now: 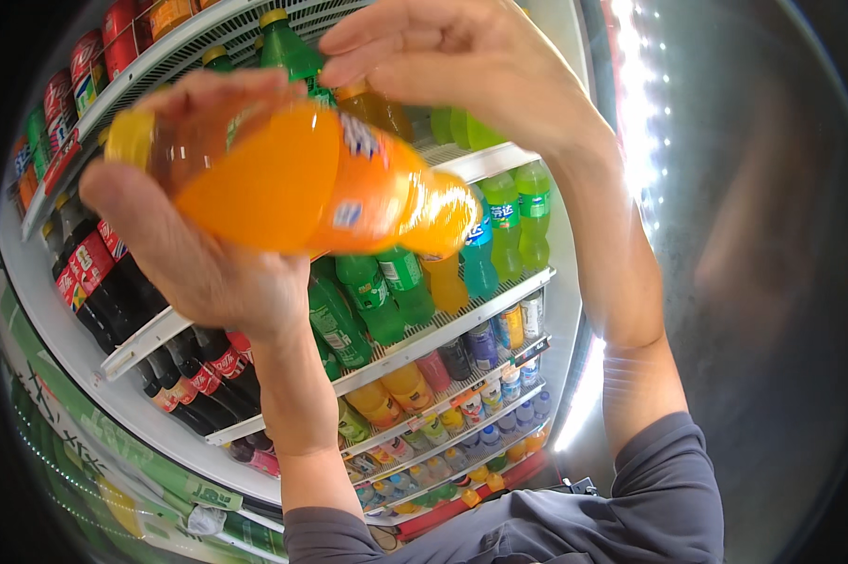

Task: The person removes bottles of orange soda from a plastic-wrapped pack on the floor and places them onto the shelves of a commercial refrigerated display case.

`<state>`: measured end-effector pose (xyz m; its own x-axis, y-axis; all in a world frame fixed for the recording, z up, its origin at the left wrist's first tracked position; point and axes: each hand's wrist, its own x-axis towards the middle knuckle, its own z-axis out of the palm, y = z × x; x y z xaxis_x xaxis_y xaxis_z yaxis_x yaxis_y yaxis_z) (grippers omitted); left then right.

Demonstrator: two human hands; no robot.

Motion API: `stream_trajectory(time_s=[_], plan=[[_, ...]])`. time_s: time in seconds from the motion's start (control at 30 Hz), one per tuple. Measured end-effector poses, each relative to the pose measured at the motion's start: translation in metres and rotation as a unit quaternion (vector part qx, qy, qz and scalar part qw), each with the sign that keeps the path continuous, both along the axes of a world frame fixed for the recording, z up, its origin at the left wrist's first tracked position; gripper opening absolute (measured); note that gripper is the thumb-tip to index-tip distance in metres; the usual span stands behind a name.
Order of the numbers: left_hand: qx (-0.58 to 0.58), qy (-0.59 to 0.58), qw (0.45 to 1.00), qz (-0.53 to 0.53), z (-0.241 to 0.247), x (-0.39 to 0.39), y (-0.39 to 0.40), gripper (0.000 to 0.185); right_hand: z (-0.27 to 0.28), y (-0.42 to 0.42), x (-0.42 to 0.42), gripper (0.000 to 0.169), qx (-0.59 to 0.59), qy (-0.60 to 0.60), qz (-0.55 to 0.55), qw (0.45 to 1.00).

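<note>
My left hand (205,261) holds a plastic bottle of orange soda (276,190) near its yellow cap (129,141), with the thumb below and the fingers behind. The bottle is tipped nearly sideways, its base pointing right; motion blurs it a little. Higher up, my right hand (431,56) is raised with nothing in it, its fingers extended toward the left. Behind those fingertips, a green bottle with a yellow cap (290,49) stands on an upper shelf. An amber-orange bottle (374,116) is partly hidden below my right hand.
White wire shelves (445,338) of a drinks cooler fill the view. Cola bottles (89,264) stand at left, green bottles (367,289) and blue and lime bottles (519,218) at centre. Cans (117,35) line the top shelf. A bright light strip (628,92) edges the right side.
</note>
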<state>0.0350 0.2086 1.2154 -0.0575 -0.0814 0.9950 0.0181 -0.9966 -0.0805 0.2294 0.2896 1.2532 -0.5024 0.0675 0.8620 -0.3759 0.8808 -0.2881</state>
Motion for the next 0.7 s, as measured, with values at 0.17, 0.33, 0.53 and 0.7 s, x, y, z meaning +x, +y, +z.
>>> stream_trajectory(time_s=[0.17,0.33,0.53,0.7], plan=[[0.032,-0.093,0.989,0.107,0.041,0.036,0.006,0.071,-0.024,-0.002,0.000,0.073,0.184,0.068,-0.105,0.975],[0.142,0.072,0.985,0.071,0.059,0.037,0.038,0.027,-0.034,0.017,-0.016,0.075,0.095,0.095,-0.267,0.954],[0.050,-0.006,0.981,0.185,0.030,0.014,0.069,0.053,-0.042,0.093,-0.046,0.079,-0.013,0.095,-0.309,0.946],[0.011,0.025,0.971,0.236,-0.004,-0.020,0.059,0.042,-0.035,0.144,-0.071,0.083,-0.089,0.041,-0.386,0.917]])
